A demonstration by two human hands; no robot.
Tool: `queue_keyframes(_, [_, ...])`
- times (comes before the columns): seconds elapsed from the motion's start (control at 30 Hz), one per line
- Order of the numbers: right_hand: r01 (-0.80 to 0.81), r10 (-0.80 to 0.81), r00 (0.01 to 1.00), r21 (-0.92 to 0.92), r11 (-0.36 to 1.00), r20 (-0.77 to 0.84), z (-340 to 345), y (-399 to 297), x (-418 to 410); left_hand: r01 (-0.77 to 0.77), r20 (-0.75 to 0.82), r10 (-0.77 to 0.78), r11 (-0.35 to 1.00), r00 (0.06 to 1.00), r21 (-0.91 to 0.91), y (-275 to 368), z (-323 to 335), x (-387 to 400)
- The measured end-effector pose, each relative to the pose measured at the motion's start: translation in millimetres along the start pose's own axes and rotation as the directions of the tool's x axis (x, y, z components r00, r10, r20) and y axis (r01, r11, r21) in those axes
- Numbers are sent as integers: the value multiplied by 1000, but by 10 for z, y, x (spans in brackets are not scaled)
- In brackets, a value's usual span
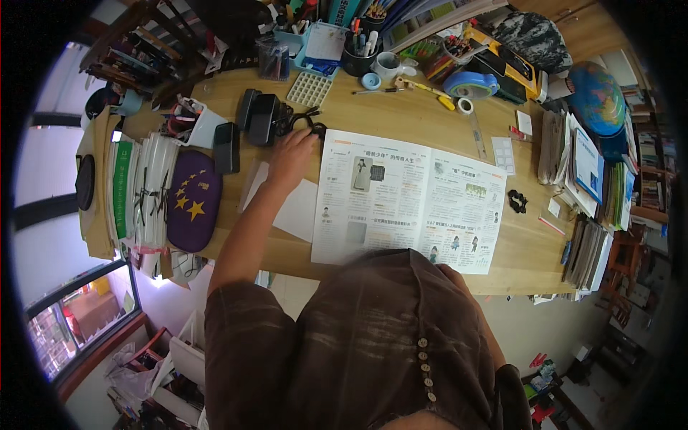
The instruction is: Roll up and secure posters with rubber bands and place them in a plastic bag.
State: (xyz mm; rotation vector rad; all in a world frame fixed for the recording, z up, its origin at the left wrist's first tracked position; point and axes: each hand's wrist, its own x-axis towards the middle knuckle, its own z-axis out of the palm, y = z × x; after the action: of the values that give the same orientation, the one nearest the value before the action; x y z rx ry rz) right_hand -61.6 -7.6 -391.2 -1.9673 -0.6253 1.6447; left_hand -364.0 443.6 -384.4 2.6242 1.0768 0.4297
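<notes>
An open newspaper [424,177] with small pictures and columns of print lies spread flat on the wooden desk [376,115]. My left hand [292,156] is beyond the paper's left edge, its fingertips beside a black coiled cable [301,119]. Whether those fingers touch or hold the cable, I cannot tell. Under my left forearm are blank white sheets [294,207]. My right hand [452,274] is mostly hidden behind my brown shirt at the newspaper's lower edge; its fingers do not show. Two black box-shaped devices [263,118] and a black phone-like device [227,148] stand left of the cable.
Left stands a row of files [148,188] with a purple starred case [194,201]. Pen holders [361,54], a cream grid tray [309,89] and a blue tape dispenser [471,85] line the back. Right are a black hair tie [517,201], paper stacks [583,252] and a globe [596,99].
</notes>
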Motion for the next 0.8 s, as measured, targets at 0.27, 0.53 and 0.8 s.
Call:
queue_keyframes(0.27, [-16,14,1000,-126,992,-20,115,-422,-136,653,-182,-632,751,754,97,-241,-43,-1528])
queue_keyframes(0.53, [20,-22,999,-56,998,-24,-54,273,153,823,38,-832,554,554,123,-86,-390,-1340])
queue_keyframes(0.8, [32,-33,999,22,999,35,49,-231,-100,480,80,-811,260,580,-838,-874,-339,-2013])
